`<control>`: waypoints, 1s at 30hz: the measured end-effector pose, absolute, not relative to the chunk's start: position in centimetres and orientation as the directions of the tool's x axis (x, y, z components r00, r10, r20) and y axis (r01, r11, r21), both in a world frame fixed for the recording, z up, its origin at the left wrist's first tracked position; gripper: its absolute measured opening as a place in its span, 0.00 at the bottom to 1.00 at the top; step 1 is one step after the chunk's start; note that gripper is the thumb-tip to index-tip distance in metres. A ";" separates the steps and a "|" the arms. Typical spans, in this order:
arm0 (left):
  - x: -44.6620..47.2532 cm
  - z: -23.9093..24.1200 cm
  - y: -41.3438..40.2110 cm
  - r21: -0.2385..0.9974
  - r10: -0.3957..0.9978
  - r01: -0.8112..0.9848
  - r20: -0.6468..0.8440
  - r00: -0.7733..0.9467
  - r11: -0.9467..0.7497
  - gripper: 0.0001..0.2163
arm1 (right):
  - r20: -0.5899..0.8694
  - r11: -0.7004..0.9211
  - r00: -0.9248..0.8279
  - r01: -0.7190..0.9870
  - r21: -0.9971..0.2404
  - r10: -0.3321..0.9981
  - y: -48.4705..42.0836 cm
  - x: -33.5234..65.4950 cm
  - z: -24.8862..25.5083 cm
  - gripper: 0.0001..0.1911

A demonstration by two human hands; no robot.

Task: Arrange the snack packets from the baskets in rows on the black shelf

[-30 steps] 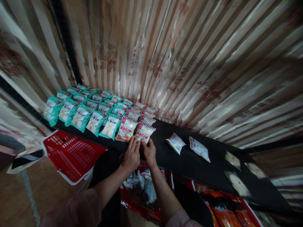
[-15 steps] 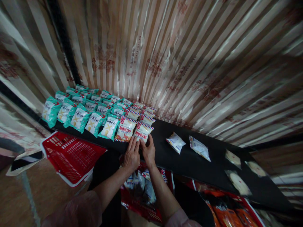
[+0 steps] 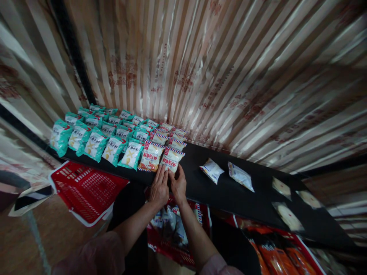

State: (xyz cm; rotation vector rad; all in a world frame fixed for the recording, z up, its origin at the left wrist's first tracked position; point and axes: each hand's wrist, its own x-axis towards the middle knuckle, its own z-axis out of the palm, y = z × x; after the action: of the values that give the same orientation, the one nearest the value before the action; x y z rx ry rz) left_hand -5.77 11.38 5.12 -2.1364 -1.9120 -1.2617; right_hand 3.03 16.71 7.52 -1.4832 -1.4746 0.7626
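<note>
Packet: the white packet (image 3: 172, 157) leans upright at the shelf's front edge, last on the right of the front row, its lettered face toward the person.
Left hand: the left hand (image 3: 158, 189) is at the packet's lower left, fingers extended and close together, fingertips against its bottom part; it is open, not wrapped around anything.
Right hand: the right hand (image 3: 178, 185) is at the packet's lower right corner, thumb and fingers spread, touching it; whether they pinch the wrapper cannot be told.
Between hands: the packet's bottom edge sits just beyond the fingertips, the hands side by side before it.
Neighbour: a matching packet (image 3: 150, 156) stands just beside it on the left, with more rear packets (image 3: 177, 144) of the same kind behind, toward the back edge.
Teal packets: several rows of teal packets (image 3: 95, 145) fill the shelf's left end.
Shelf: the black shelf (image 3: 195, 187) runs from left to lower right, its back edge along a striped curtain (image 3: 183, 68).
Loose packets: two loose packets (image 3: 241, 177) lie right of the hands, apart from the row.
Pale packs: three pale packs (image 3: 288, 216) lie toward the right end.
Baskets: below the front edge are a left basket (image 3: 88, 191), a middle basket (image 3: 156, 244) holding packets beneath the forearms, and a right basket (image 3: 308, 251) holding orange bags (image 3: 273, 259).
</note>
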 end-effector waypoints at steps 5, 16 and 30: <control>-5.7 5.5 10.5 0.467 0.806 0.838 0.590 -0.057 -0.283 0.26 | 0.185 0.105 0.151 0.427 -0.898 0.971 15.4 3.5 7.1 0.34; -5.3 6.5 7.3 0.466 0.797 0.741 0.584 0.153 -0.484 0.15 | 0.183 0.120 0.185 0.307 -0.944 0.966 11.1 5.3 6.8 0.22; -2.4 0.4 3.4 0.791 0.920 0.503 -0.183 -0.348 0.348 0.13 | -0.086 -0.105 0.059 0.532 -0.840 0.995 5.3 7.9 -0.6 0.16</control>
State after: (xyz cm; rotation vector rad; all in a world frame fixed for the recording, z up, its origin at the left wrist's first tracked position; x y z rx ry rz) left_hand -2.43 3.41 0.35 -1.8912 -3.0291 -1.2944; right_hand 7.90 5.26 -0.57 -1.7096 -1.5358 0.9368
